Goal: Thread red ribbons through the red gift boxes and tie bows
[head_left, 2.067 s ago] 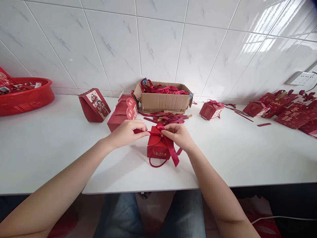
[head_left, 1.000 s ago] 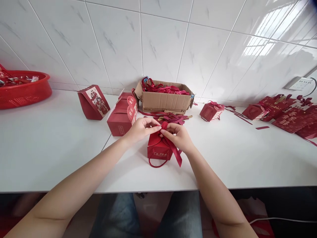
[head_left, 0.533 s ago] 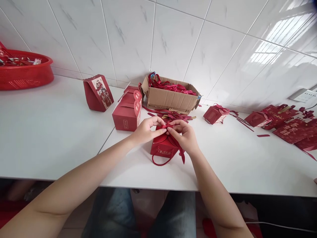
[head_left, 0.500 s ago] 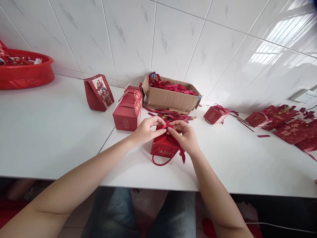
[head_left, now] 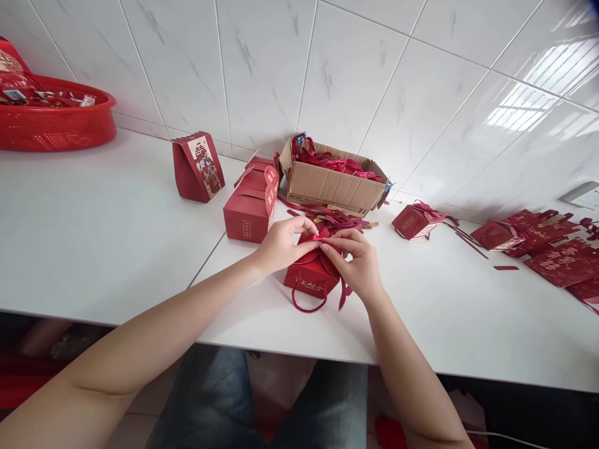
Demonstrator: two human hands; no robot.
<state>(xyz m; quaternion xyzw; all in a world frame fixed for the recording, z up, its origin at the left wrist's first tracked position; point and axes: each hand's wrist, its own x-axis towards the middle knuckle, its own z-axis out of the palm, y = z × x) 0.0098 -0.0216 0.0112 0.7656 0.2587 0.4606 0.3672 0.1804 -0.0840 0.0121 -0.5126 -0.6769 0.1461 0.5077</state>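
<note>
Ribbon (head_left: pixel 316 237) is pinched by the left hand (head_left: pixel 284 247) and right hand (head_left: pixel 358 262) atop the red box (head_left: pixel 309 279) (flaps (head_left: pixel 317 257) already closed), its tying judged not yet finished.

Both hands together at the ribbon (head_left: pixel 343 295).
The left hand (head_left: pixel 283 244) has come in from the side — its fingers (head_left: pixel 306 247) now meet those of the right hand (head_left: pixel 358 259) above the red box (head_left: pixel 311 279). The ribbon's tail, earlier broad across the front corner, hangs narrower — and the bench (head_left: pixel 444 299) now slants in view.
</note>
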